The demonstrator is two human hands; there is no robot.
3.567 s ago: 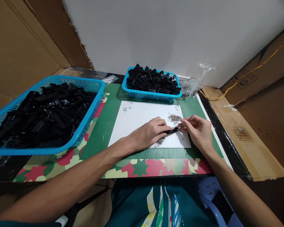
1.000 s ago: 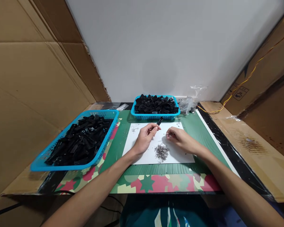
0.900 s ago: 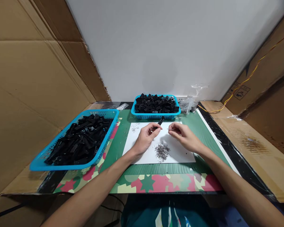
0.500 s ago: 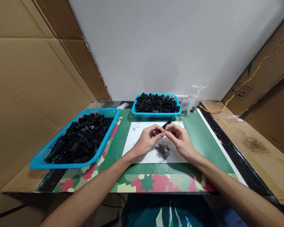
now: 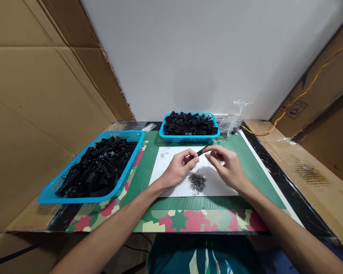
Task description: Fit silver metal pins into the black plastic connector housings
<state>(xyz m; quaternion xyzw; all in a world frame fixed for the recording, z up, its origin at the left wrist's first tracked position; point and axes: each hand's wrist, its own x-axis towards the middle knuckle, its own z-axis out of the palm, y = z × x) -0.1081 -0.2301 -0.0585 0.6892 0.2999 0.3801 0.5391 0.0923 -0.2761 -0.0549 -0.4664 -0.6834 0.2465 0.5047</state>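
Note:
My left hand (image 5: pixel 181 166) is closed on a slim black plastic piece (image 5: pixel 201 151), which sticks out past the fingertips and slants up to the right. My right hand (image 5: pixel 227 166) is just right of it, its index finger and thumb apart and the other fingers curled. The index fingertip is close by the far end of the black piece; whether they touch I cannot tell. Below and between the hands, a small heap of thin metal bits (image 5: pixel 197 182) lies on a white sheet (image 5: pixel 174 192).
A blue basket (image 5: pixel 122 182) of long black pieces stands at the left. Behind the sheet, a smaller blue basket (image 5: pixel 188 139) holds short black pieces. Clear plastic bags (image 5: pixel 230 123) lie beside it. Cardboard walls (image 5: pixel 45 83) flank the green mat (image 5: pixel 254 179). A yellow wire (image 5: pixel 308 89) hangs at the right.
My right hand has drawn away from my left to the right, its thumb and index finger parting. My left hand stays nearly in place with the black piece.

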